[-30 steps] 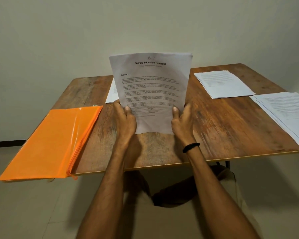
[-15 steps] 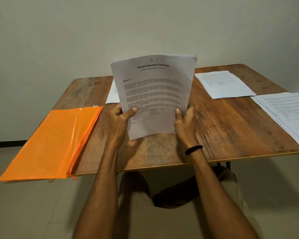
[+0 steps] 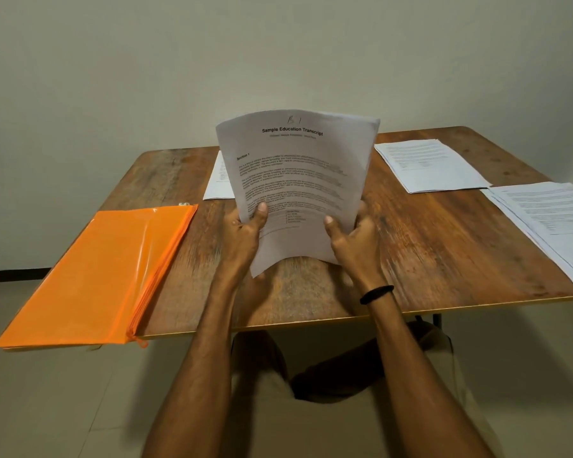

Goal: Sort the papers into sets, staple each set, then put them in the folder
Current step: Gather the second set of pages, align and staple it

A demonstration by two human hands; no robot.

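Head view puts the held sheaf of papers (image 3: 298, 180) at the centre of the frame. It stands upright with its long axis vertical and its printed face toward the camera, bowed so that the bottom edge arches above the table (image 3: 427, 259). The left hand (image 3: 245, 233) grips its lower left edge and the right hand (image 3: 354, 239) its lower right edge, each with the thumb on the front and the fingers behind. A dark band (image 3: 376, 294) circles the right wrist. I cannot tell whether the sheaf's lower corners touch the wood. The orange folder (image 3: 103, 272) lies flat at the lower left of the frame, well apart from the sheaf and on the left hand's side. Its long axis runs from the lower left corner up toward the centre, and its near end overhangs the table's edge. Two flat piles lie on the right hand's side, one at the upper right (image 3: 430, 165) and one at the right border (image 3: 549, 219). Another sheet (image 3: 217, 183) peeks out just behind the sheaf's left edge. No stapler shows, so I judge the sorting step is in hand, and the sheaf would go right to a pile or left to the folder. The top page is headed "Sample Education Transcript", with "Section 1" below it on the left. A handwritten mark sits above the title, perhaps "B 1", and the smaller print is too blurred to read.
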